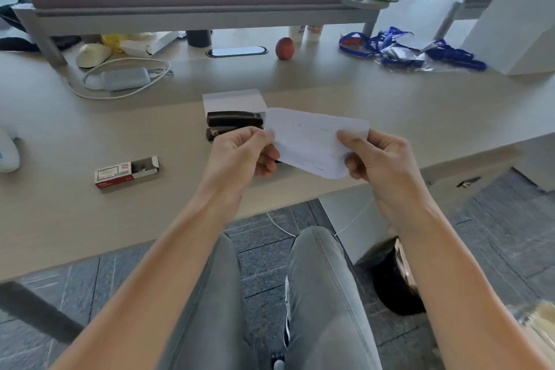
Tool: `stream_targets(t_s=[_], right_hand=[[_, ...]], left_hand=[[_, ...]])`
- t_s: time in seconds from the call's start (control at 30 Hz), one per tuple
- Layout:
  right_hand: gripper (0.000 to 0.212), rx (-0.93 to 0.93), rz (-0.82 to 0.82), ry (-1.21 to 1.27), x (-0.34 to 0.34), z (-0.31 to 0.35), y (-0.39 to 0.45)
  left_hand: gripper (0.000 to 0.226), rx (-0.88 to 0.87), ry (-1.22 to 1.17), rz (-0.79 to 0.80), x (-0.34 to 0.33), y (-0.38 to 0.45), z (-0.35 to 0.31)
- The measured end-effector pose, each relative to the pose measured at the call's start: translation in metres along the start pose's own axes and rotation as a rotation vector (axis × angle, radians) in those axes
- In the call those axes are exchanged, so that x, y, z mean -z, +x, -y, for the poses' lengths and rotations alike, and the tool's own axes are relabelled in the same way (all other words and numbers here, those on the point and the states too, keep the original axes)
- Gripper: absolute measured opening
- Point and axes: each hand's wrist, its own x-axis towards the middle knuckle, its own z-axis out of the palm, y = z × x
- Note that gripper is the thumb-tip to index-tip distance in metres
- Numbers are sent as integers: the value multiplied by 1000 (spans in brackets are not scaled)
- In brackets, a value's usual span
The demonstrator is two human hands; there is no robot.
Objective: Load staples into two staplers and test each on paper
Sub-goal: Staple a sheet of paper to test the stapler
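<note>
The staple box (126, 172) lay open at one end on the desk (330, 81), its red-and-white label bearing print too small to read. The paper (312, 141), white and folded with faint marks that could not be made out, was held above the desk's front edge. The left hand (240, 153) pinched its left edge between thumb and curled fingers; the right hand (378, 159) pinched its right edge the same way. Behind the paper, two dark staplers (234, 119) lay side by side on the desk, in front of a white block (232, 100)
</note>
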Motion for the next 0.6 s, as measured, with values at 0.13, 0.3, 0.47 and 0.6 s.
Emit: stream_targets(t_s=[0.13, 0.3, 0.47, 0.6], right_hand=[[27, -35, -60, 0, 19, 2, -20], [25, -71, -136, -36, 37, 0, -41], [17, -77, -209, -2, 49, 1, -61], [42, -77, -289, -52, 61, -4, -72]], left_hand=[[17, 0, -4, 47, -15, -10, 10], [17, 17, -33, 101, -29, -18, 21], [48, 112, -103, 133, -53, -18, 25], [44, 191, -103, 232, -69, -18, 28]])
